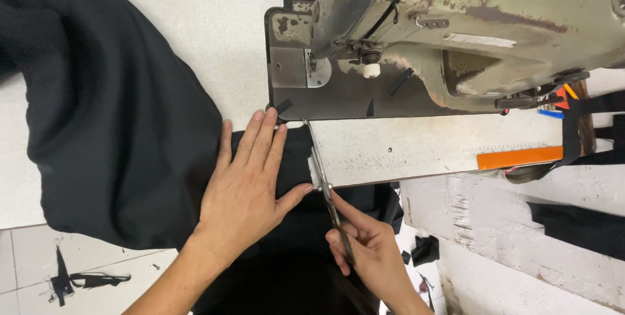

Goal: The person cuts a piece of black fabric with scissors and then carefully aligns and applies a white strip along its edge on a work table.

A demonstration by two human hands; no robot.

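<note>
Head view: the left hand is lying flat and open on black cloth spreading over the counter, while the right hand is gripping scissors at the cloth's edge; a worn sewing machine is crowding behind, an orange strip lying rightward

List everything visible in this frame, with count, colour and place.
Black fabric: one, black, spread over the table's left and down under both hands.
Scissors: one pair, metal, at the fabric's right edge.
Sewing machine: one, worn beige-green, top right.
Table: one, white.
Orange strip: one, right table edge.
Fabric scraps: a few, black, on the floor.
Left hand: flat on the fabric, fingers spread.
Right hand: gripping the scissors.
</note>
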